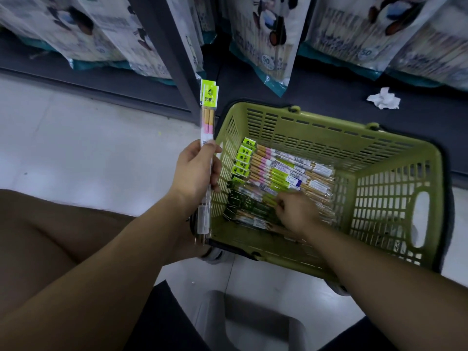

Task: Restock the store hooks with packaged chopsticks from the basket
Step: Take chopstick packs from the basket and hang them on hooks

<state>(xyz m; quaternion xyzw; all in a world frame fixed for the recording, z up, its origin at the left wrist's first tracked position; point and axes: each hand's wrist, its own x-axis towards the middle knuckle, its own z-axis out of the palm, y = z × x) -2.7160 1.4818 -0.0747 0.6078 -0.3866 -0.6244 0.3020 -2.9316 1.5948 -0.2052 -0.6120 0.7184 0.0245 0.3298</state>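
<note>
My left hand (196,171) grips 2 chopstick packs (209,117) upright beside the basket (329,122); the slick sleeves may slip. My right hand (296,211) is blurred over the dark-green packs (243,206), grip unreadable; it could drag up extras.

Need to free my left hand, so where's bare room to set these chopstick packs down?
The pale tiled floor left of the green plastic basket, between the dark shelf base and your leg, is bare. So is the shelf base between the basket and the crumpled white tissue. Inside the basket is crowded: packaged chopsticks cover most of its bottom.
</note>
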